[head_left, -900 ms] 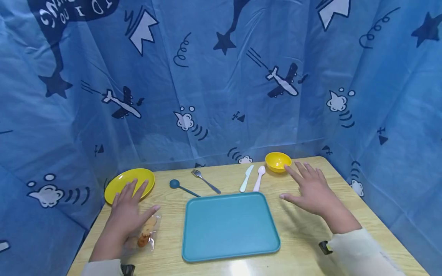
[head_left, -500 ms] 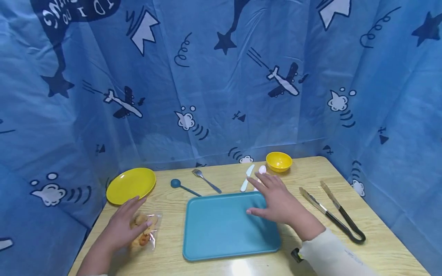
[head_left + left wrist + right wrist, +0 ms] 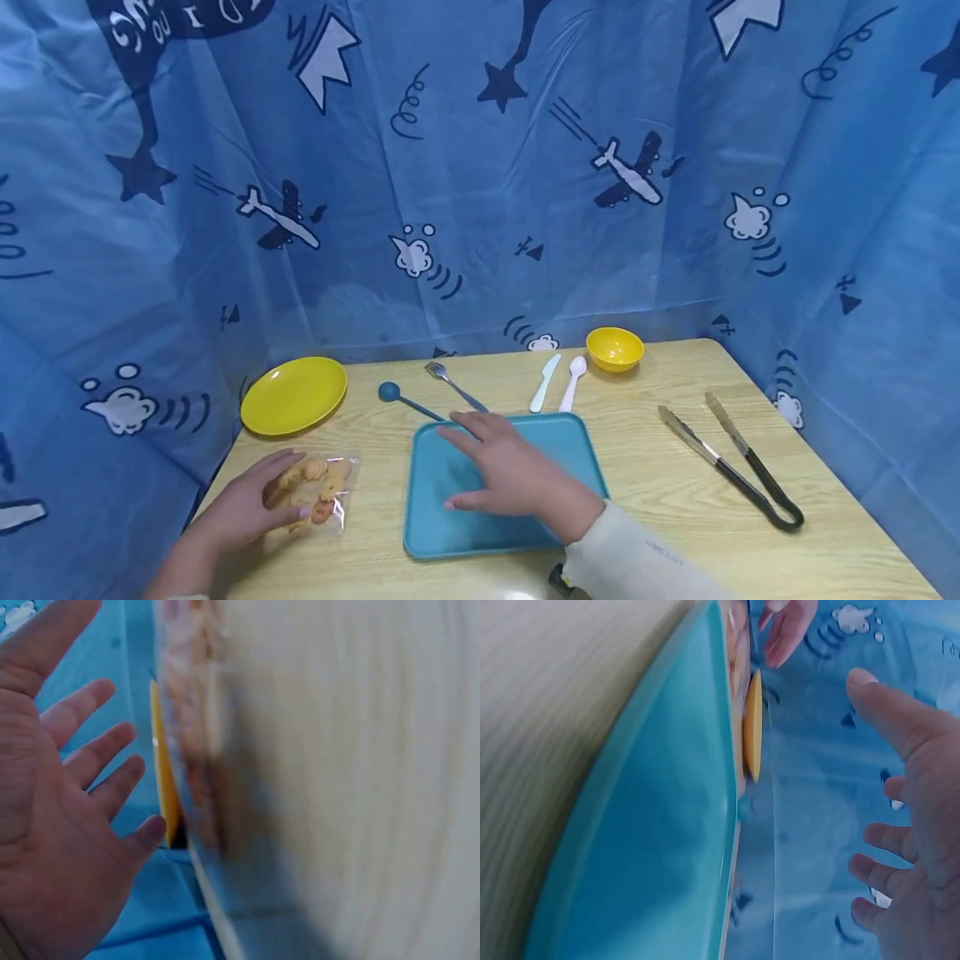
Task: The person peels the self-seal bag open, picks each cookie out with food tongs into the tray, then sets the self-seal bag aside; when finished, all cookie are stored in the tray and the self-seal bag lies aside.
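Observation:
A clear bag of cookies (image 3: 324, 490) lies on the table left of the teal tray (image 3: 442, 529). My left hand (image 3: 251, 500) is at the bag's left side, thumb and fingers spread and relaxed, covering part of it in the head view. In the left wrist view that hand (image 3: 67, 795) shows an open palm with nothing in it. Over the tray, my right hand (image 3: 510, 475) reaches leftward with fingers spread and holds nothing. The right wrist view shows the same hand (image 3: 922, 817) above the tray (image 3: 667, 795).
Behind the bag sits a yellow plate (image 3: 294, 396). Along the tray's far side lie a dark teal long-handled spoon (image 3: 390, 392), a fork (image 3: 457, 387), a pale knife (image 3: 544, 385) and a pink spoon (image 3: 573, 383). A yellow bowl (image 3: 615, 350) and black-handled tongs (image 3: 738, 467) are at right.
My right hand has swept left from beside the bowl to over the tray, uncovering the tongs. My left hand has drawn back from near the plate to the cookie bag's left side.

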Tool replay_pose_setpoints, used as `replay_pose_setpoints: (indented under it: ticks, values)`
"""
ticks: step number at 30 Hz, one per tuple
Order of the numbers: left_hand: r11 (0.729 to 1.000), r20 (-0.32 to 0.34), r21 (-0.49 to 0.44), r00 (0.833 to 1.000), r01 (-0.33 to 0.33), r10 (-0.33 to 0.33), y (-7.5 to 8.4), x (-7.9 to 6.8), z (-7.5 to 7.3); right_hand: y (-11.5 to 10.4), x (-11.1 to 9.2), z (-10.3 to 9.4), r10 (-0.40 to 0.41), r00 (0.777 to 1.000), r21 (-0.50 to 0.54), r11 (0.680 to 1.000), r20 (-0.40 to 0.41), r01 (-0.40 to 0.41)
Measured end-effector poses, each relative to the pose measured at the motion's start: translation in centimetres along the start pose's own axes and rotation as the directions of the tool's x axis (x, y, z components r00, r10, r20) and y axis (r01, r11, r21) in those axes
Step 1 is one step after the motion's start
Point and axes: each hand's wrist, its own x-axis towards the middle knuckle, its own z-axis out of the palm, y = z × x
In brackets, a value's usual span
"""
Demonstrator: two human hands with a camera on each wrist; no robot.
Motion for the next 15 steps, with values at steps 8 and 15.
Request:
replay_pose_setpoints:
  ticks: [8,15]
  values:
    - [0.996,0.079,-0.041,0.994,0.084,-0.080,-2.4,1.1,1.1,-4.4,3.4,2.1,-0.082,0.996,-0.046,0.995,0.042,0.084]
    - [0.992,0.128,-0.094,0.989,0.080,-0.068,-3.6,1.4,1.3,-7.2,5.6,4.7,-0.104,0.990,-0.085,0.990,0.093,0.112]
